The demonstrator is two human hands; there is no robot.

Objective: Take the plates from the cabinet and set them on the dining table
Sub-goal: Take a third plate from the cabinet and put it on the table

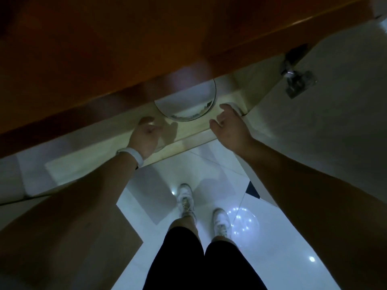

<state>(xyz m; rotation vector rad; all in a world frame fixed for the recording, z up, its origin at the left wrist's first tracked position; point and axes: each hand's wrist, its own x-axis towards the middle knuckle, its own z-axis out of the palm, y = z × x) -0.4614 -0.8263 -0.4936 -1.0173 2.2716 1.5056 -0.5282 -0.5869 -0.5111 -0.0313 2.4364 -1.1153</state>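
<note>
A round white plate [188,102] lies on the pale cabinet shelf [194,127], its far half hidden under the brown wooden top [104,49]. The left hand [144,137], with a white wristband [132,154], and the right hand [229,127] hover on either side of the plate. Both hands' fingers are loosely spread and grip nothing. The cabinet door [335,132] stands open at right.

A round white plate [185,99] with a dark pattern along its near rim lies flat on the pale shelf [194,129] of the open cabinet [104,59]. Its far part is hidden under the cabinet's brown wooden panel. To its right, near the shelf's corner, a sliver of another white rounded dish [238,108] shows, too little to identify.
</note>
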